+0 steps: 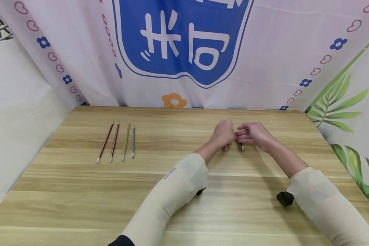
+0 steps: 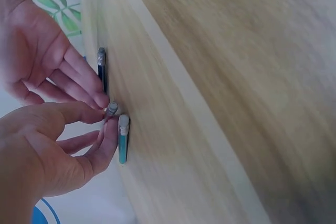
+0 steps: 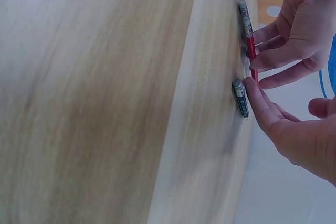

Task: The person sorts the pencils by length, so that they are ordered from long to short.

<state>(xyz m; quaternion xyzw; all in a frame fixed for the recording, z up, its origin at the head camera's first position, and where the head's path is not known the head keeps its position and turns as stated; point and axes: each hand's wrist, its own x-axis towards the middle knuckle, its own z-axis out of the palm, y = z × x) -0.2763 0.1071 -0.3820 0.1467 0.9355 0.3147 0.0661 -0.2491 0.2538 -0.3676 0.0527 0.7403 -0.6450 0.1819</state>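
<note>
My left hand (image 1: 223, 133) pinches a red pencil (image 3: 252, 51) between thumb and fingers, low over the table on the right side. Its eraser end pokes out from the fingertips in the left wrist view. Close beside it lies a teal pencil (image 2: 123, 142), eraser end toward me. My right hand (image 1: 257, 135) has its fingers extended, the fingertips right by the left hand's. A dark pencil (image 3: 240, 98) lies on the table near the right fingertips, partly hidden under that hand in the head view.
On the left of the wooden table (image 1: 80, 194) lie two dark red pencils (image 1: 105, 141), a yellowish pencil (image 1: 126, 141) and a blue-grey pencil (image 1: 133, 141), spaced in a row. A printed curtain (image 1: 89, 51) hangs along the table's back edge.
</note>
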